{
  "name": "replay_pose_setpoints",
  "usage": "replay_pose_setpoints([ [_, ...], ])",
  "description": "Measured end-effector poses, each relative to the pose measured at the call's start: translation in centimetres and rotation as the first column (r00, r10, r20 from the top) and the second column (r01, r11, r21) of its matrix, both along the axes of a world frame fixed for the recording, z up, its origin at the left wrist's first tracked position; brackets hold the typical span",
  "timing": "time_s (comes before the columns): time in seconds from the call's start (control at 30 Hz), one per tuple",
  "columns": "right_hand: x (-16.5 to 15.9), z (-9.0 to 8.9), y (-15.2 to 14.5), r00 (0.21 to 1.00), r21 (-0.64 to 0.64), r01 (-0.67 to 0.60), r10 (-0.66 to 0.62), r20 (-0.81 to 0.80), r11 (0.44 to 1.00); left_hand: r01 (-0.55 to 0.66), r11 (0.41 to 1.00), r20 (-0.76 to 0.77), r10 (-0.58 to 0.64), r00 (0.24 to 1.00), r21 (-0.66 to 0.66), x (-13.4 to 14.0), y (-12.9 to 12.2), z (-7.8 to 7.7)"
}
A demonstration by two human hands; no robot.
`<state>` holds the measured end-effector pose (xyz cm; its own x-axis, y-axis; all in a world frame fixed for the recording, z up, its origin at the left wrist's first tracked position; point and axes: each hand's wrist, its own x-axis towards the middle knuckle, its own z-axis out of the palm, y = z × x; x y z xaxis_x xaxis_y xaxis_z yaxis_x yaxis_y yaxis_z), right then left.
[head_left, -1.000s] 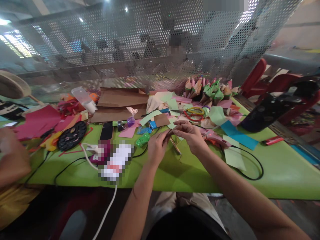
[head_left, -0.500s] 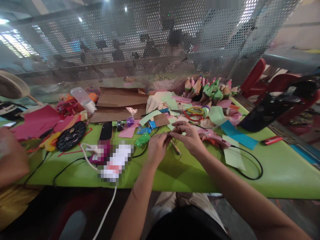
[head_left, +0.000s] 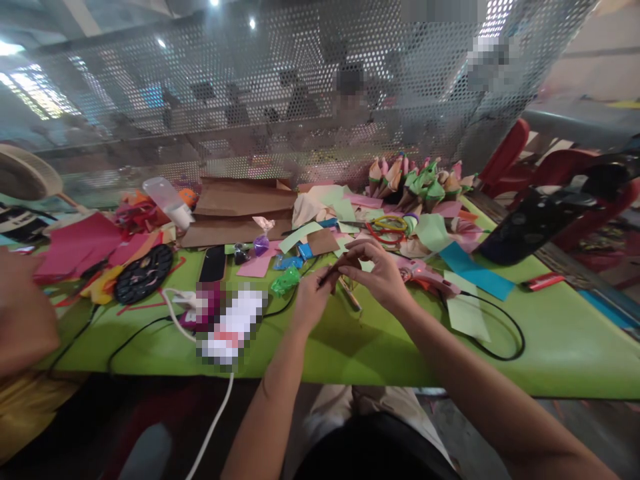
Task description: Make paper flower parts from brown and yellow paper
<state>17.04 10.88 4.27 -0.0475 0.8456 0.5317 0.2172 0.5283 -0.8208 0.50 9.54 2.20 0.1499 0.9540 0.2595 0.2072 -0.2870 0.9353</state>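
Over the green table (head_left: 390, 357), my left hand (head_left: 314, 293) and my right hand (head_left: 376, 270) meet with their fingertips pinched together. A small dark brown piece shows between the fingers of my left hand; its kind is hard to make out. My right fingertips reach over to the same spot, and what they grip is hidden. Just below the hands is a thin brownish stick-like piece (head_left: 351, 295). Left of my left hand lies a crumpled green wrapper (head_left: 285, 281). Beyond my right hand rests a pink glue gun (head_left: 430, 275) with a black cord.
Paper cones (head_left: 415, 177), scissors (head_left: 387, 227) and brown paper (head_left: 240, 207) lie along the back. A dark bottle (head_left: 525, 223) stands right, near a red lighter-like object (head_left: 544, 281). A power strip (head_left: 235, 327) is at left, a phone (head_left: 213, 264) behind it. Another person's arm (head_left: 27, 313) rests far left.
My left hand has turned slightly and its fingers have shifted a little left, showing more of the small dark piece. My right hand stays almost in place.
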Motion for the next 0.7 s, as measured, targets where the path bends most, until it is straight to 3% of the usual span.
replay_pose_setpoints([
  [0.37,0.4,-0.59,0.6,0.999,-0.009,-0.032,0.032,-0.017,0.999,0.078,0.992,0.149,-0.062,0.987,-0.104,0.05,-0.16,0.1],
  [0.7,0.27,-0.73,0.69,0.997,-0.064,-0.055,0.051,-0.058,0.996,0.007,0.999,-0.007,-0.006,1.0,0.042,-0.12,-0.06,-0.32],
])
